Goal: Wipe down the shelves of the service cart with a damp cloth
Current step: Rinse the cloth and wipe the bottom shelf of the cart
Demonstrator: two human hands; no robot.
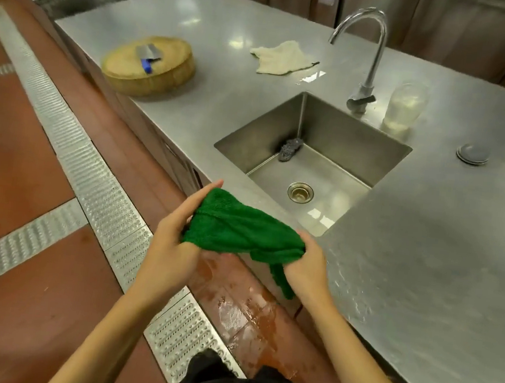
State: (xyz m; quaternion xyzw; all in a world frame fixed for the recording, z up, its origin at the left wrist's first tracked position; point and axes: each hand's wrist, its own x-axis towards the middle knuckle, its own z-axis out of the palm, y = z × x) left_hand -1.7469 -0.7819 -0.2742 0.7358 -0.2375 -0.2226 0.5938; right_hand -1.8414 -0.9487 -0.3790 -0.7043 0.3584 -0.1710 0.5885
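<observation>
A green terry cloth (240,229) is stretched between both hands, just in front of the counter's near edge and the sink (383,162). My left hand (172,245) grips its left end, with the fingers reaching up behind the cloth. My right hand (309,264) holds the right end bunched in its fingers, and a loose tail of cloth hangs down below it. No service cart is in view.
The steel counter (428,243) holds a curved tap (369,63), a clear plastic container (404,107), a cream cloth (283,58) and a round wooden board (169,78) with a cleaver (147,56). A scouring pad (290,150) lies in the sink. Metal drain grates (95,179) cross the wet red floor.
</observation>
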